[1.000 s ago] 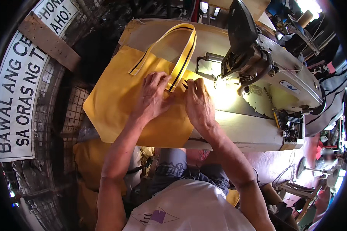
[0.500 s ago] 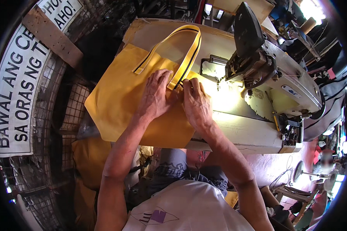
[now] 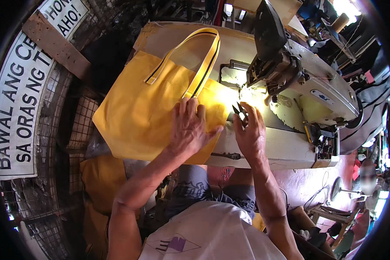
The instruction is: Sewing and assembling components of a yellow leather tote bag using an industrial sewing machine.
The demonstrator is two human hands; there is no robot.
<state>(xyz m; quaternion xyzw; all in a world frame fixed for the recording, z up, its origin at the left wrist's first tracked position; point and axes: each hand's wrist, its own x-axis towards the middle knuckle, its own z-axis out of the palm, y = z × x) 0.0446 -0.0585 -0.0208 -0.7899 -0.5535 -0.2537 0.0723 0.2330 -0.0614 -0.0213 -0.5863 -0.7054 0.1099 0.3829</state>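
Observation:
A yellow tote bag (image 3: 134,108) lies flat on the sewing table, its yellow strap handle (image 3: 209,56) with a dark stripe looping toward the far side. My left hand (image 3: 188,128) rests on the bag, fingers spread, their tips at the near end of the strap. Just right of the bag, my right hand (image 3: 251,134) is closed around small dark thread snips (image 3: 237,109), whose pointed blades stick up beyond the fingers. The snips are apart from the bag. Part of their body is hidden by my fingers.
The sewing machine (image 3: 320,86) stands to the right, its lamp lighting the needle area. A screwdriver-like tool (image 3: 305,119) lies beside it on the table (image 3: 273,159). More yellow material (image 3: 102,182) hangs below left, by a wire grid wall (image 3: 80,117). A fan (image 3: 337,188) stands at far right.
My right hand has left the strap's end and moved right, with the snips now showing in it. My left hand has shifted right and flattened onto the bag.

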